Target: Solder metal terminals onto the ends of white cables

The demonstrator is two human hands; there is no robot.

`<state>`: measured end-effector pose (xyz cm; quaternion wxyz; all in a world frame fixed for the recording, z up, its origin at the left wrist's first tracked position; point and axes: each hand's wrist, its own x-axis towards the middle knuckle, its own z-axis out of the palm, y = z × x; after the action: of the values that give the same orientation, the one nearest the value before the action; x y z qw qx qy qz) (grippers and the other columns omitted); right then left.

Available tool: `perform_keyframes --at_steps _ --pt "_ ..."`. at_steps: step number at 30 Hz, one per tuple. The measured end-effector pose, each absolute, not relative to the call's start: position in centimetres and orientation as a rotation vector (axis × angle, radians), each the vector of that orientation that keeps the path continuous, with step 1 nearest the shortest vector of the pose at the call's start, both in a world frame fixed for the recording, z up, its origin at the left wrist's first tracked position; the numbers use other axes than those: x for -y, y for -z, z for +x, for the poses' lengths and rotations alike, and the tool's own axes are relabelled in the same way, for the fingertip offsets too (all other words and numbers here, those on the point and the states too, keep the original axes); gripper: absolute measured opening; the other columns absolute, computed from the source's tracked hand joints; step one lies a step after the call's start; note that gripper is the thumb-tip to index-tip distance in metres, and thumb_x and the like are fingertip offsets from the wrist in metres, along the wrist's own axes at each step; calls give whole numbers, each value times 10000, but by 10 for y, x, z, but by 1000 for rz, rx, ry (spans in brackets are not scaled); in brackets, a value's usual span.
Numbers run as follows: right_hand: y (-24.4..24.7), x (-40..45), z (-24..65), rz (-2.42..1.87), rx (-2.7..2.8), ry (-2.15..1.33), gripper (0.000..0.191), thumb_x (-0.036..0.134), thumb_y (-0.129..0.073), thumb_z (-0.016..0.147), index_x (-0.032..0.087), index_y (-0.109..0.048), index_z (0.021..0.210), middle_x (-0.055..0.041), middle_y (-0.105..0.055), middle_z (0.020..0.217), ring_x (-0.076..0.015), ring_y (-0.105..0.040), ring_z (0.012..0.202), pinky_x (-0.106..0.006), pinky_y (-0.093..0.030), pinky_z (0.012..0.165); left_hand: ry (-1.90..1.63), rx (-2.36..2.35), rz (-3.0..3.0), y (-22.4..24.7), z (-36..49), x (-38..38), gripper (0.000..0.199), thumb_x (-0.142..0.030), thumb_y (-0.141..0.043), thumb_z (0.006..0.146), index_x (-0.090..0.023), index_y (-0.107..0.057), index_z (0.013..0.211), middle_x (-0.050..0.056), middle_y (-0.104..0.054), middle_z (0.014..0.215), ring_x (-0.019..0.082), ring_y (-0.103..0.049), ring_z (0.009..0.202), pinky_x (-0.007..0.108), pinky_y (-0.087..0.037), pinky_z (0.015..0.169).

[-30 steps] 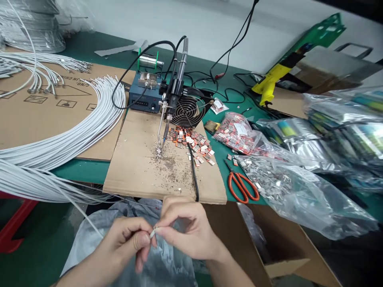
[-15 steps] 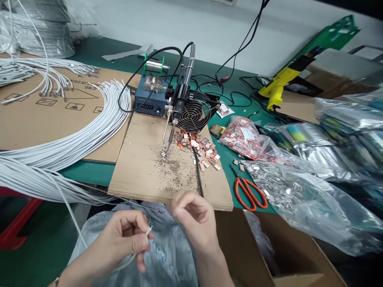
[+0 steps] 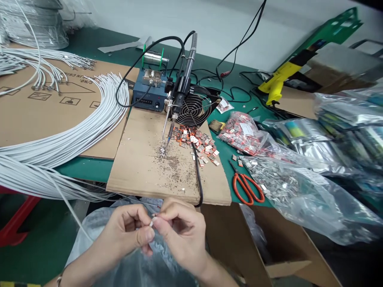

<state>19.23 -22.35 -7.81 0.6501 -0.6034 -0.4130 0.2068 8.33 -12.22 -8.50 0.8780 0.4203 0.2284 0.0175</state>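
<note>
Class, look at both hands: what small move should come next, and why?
Perhaps a gentle twist by the right hand, with the left hand steady: the left pinches the white cable just behind its end, and the right's grip is at that very end.

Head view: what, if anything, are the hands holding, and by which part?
A white cable: the left hand pinches it near its end, the right hand at the tip.

Two hands (image 3: 127, 229), one held cable (image 3: 151, 223), one fan (image 3: 193, 111)
</note>
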Motion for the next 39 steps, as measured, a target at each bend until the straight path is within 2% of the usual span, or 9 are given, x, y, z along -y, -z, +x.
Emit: perform_keyframes --at_steps 7,10,12,14,17,24,28,30,39 --pt "81 223 203 -1231 719 -448 191 151 -562 841 175 -511 658 23 -460 582 -101 -408 536 -211 -330 491 -111 -483 917 84 83 122 340 -341 -780 660 -93 -552 614 -24 -506 612 49 -529 483 137 -482 483" --pt "70 227 218 -1306 843 -489 44 196 -643 751 173 -606 746 10 -503 615 -113 -413 559 -224 -336 508 -97 -495 942 81 82 122 335 -343 -773 666 -91 -558 612 -23 -497 603 48 -516 478 143 -488 480" --pt "64 228 222 -1409 1011 -649 114 197 -688 683 158 -665 787 -11 -563 638 -119 -436 571 -235 -348 523 -64 -501 957 80 83 123 342 -329 -786 648 -89 -547 599 -23 -489 589 51 -509 480 146 -487 479" --pt "61 228 218 -1461 1063 -734 23 168 -670 688 150 -658 694 -12 -572 604 -115 -459 557 -237 -355 526 -49 -506 963 80 85 125 352 -306 -808 612 -92 -530 592 -23 -486 584 55 -503 487 152 -487 475" --pt "65 224 205 -1468 963 -639 170 158 -625 743 148 -585 579 7 -515 529 -100 -459 515 -228 -346 504 -42 -508 954 80 87 128 399 -331 -815 594 -102 -489 594 -32 -470 566 57 -496 466 174 -494 476" --pt "67 236 215 -1425 713 -426 245 232 -593 831 175 -510 608 26 -469 550 -97 -410 513 -216 -330 480 -93 -513 960 86 83 128 367 -377 -777 651 -104 -534 610 -15 -515 615 53 -501 448 188 -498 471" --pt "56 287 281 -2084 717 35 150 342 -596 820 196 -609 786 -31 -582 690 -157 -505 600 -276 -375 564 -108 -535 979 97 77 122 278 -362 -762 680 -118 -631 700 -8 -529 544 67 -495 415 155 -433 396" --pt "55 315 317 -2573 632 177 259 435 -575 800 187 -596 871 -57 -589 697 -186 -501 566 -310 -348 555 -97 -517 982 100 76 121 279 -382 -744 700 -131 -665 792 -9 -517 500 68 -461 396 135 -364 346" --pt "65 340 358 -2912 865 -194 237 459 -450 768 233 -400 718 -43 -548 598 -224 -517 524 -323 -343 527 -129 -554 983 88 92 125 343 -460 -742 669 -129 -684 738 -40 -437 493 13 -299 368 135 -232 363"
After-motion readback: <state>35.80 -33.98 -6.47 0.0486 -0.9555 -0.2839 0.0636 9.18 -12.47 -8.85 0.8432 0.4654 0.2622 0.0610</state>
